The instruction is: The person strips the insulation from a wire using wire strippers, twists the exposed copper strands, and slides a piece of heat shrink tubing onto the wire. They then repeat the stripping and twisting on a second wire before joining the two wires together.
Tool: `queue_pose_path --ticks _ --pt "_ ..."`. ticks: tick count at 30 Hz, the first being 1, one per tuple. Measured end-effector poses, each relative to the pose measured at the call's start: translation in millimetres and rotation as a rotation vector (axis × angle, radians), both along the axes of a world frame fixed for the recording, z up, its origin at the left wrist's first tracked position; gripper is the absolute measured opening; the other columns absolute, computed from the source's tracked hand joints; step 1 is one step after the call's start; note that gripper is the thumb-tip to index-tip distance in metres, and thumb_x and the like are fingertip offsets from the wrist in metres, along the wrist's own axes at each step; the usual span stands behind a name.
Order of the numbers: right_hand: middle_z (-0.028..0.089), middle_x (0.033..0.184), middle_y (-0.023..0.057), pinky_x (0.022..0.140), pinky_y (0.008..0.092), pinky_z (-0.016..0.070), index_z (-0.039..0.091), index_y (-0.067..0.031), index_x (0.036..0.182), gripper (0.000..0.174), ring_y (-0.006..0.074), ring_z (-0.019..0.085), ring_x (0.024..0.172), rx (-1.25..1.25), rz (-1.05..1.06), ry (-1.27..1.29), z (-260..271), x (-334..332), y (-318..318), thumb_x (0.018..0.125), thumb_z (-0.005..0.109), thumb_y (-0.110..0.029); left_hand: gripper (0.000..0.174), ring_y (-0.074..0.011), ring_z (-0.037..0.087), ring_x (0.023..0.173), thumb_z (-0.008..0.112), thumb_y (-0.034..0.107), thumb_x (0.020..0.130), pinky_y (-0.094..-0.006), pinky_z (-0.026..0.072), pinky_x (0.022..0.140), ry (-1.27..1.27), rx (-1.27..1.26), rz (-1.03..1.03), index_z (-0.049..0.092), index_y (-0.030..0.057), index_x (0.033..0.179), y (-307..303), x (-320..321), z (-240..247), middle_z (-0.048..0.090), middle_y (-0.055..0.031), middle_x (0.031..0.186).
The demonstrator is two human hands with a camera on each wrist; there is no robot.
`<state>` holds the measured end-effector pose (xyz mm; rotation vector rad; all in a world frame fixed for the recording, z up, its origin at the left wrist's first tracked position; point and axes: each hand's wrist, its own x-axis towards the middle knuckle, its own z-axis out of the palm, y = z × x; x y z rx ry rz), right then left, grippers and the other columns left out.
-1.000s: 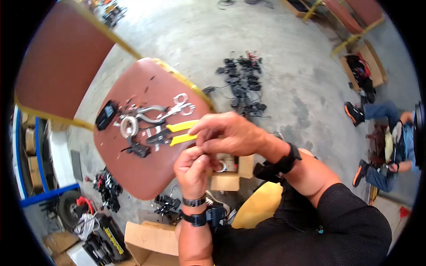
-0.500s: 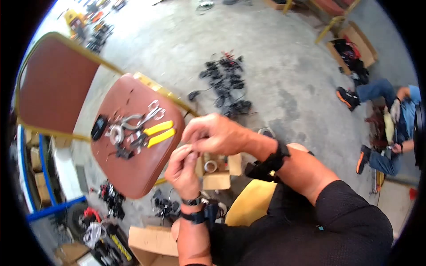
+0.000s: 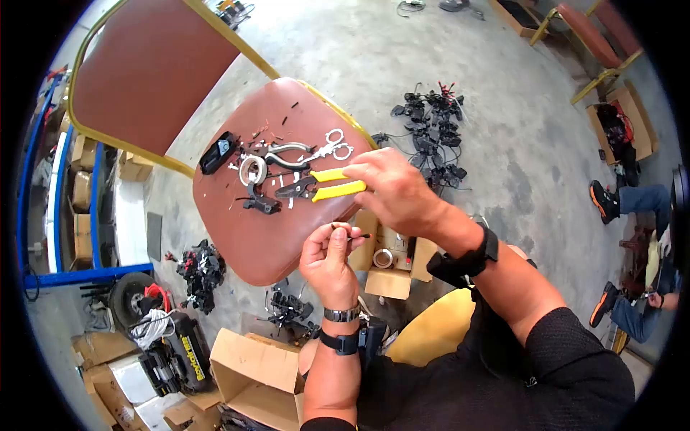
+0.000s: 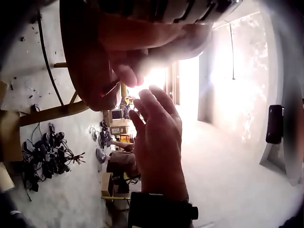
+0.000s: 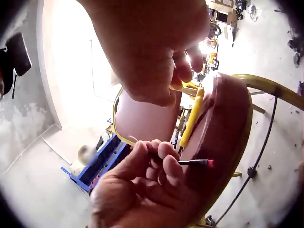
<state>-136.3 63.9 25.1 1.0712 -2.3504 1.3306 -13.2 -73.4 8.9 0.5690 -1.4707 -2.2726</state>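
My left hand (image 3: 330, 262) pinches a short thin black cable (image 5: 192, 162) between thumb and fingers, just off the chair seat's front edge. The cable's end, red-tipped, sticks out beside the fingers in the right wrist view. My right hand (image 3: 395, 187) reaches over the seat, its loosely bent fingertips right at the handle ends of the yellow-handled wire strippers (image 3: 338, 191). These lie on the brown chair seat (image 3: 244, 248), black jaws pointing left. Around them lie grey-handled pliers (image 3: 291, 148), scissors (image 3: 334, 146), a roll of white tape (image 3: 252, 170) and a small black part (image 3: 260, 202).
A black case (image 3: 218, 152) and scraps lie on the seat. Below it stands a small open carton (image 3: 388, 284); a larger carton (image 3: 251, 363) is near my left forearm. Bundled black cables (image 3: 431, 133) lie on the floor. Another person (image 3: 640, 205) sits at right.
My right hand has left the left hand and moved over to the yellow handles. The left hand keeps its pinch, and the cable now shows. The head view has shifted.
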Motion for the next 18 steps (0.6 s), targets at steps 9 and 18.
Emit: queue_pose_path --ticks 9,18 --pt "0.063 0.114 0.0132 0.095 0.0474 0.0453 0.065 -0.0062 0.114 0.040 0.0355 0.056 0.108 0.224 -0.033 0.094 -25.3 -9.8 -29.8 0.075 0.075 -0.013 0.013 -0.0208 0.068 0.081 0.061 0.003 0.097 -0.0321 0.0614 0.070 -0.014 -0.058 -0.153 0.062 -0.0004 0.110 -0.3 6.6 -1.0 0.068 -0.0128 0.096" --pt "0.069 0.112 0.0098 0.092 0.0320 0.0518 0.063 0.0021 0.120 0.030 0.0153 0.064 0.102 -0.617 0.348 -0.901 4.8 -16.6 -2.9 0.093 0.069 -0.010 0.012 -0.0222 0.069 0.085 0.064 0.005 0.097 -0.0339 0.0622 0.070 -0.005 -0.002 -0.154 0.064 0.0005 0.108 -7.3 -0.4 -0.4 0.068 -0.0127 0.098"
